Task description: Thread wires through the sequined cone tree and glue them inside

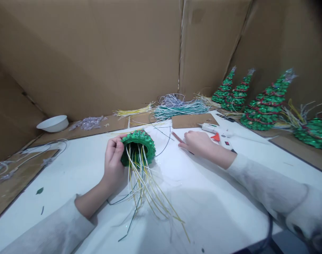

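My left hand [115, 160] is closed on the rim of a small green Christmas tree [151, 150], which lies tipped with its hollow base towards me. Out of the opening hang several white, yellow and dark green wires [150, 190], spreading over the white table [208, 218]. To the right, my right hand [199, 143] is closed around a slim reddish-brown stick [178, 137] low over the tabletop; its exact kind I cannot make out. Just behind this hand lies a white glue gun [210, 127] with an orange-red trigger.
Finished-looking trees [266, 102] stand along the right. Bundles of green wires [182, 110] and yellow wires [134, 111] lie at the back, near a cardboard piece [191, 120]. A white bowl [53, 123] and clear plastic pieces [89, 122] sit back left. Cardboard walls [97, 53] enclose the table.
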Available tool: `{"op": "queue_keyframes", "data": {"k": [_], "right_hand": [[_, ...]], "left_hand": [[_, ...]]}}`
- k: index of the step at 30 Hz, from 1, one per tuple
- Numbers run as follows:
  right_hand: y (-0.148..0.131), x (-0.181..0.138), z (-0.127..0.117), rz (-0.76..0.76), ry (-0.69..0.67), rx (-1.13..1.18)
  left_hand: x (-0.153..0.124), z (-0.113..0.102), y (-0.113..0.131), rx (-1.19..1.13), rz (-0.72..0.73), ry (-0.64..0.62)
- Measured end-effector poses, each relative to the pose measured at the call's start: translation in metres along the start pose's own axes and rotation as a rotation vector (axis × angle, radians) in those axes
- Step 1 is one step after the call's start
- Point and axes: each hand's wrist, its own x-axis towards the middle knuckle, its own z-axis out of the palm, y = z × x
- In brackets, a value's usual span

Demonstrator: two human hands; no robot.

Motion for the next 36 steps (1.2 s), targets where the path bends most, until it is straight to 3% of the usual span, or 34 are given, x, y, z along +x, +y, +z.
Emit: {"op": "queue_keyframes", "data": {"k": [5, 9, 11, 13, 16, 18, 20, 23, 29, 36], "right_hand": [[-0.003, 0.011, 0.009, 0.016, -0.039, -0.019], [0.010, 0.010, 0.010, 0.073, -0.024, -0.019], [0.019, 0.004, 0.001, 0.126, 0.056, 0.039], [0.023, -0.008, -0.015, 0.161, 0.250, 0.226], [0.012, -0.035, -0.041, -0.032, 0.459, 0.578], [-0.005, -0.050, -0.052, -0.192, 0.390, 0.669], [-0.024, -0.056, -0.055, -0.307, 0.238, 0.672], [-0.048, -0.050, -0.049, -0.384, 0.087, 0.631], [-0.072, -0.026, -0.038, -0.408, 0.086, 0.613], [-0.085, -0.019, -0.034, -0.420, 0.109, 0.631]], "left_hand": [[0.001, -0.001, -0.002, 0.026, 0.021, -0.013], [0.002, 0.000, 0.000, 0.003, -0.031, 0.036], [0.003, 0.001, 0.001, -0.012, -0.050, 0.053], [0.003, 0.001, 0.002, -0.010, -0.064, 0.066], [0.003, 0.002, 0.003, -0.004, -0.094, 0.080], [0.003, 0.003, 0.003, -0.009, -0.096, 0.094], [0.003, 0.004, 0.004, -0.010, -0.073, 0.105], [0.003, 0.005, 0.005, -0.002, -0.033, 0.110], [0.002, 0.006, 0.004, -0.001, -0.005, 0.099], [0.002, 0.005, 0.004, -0.024, -0.007, 0.094]]}}
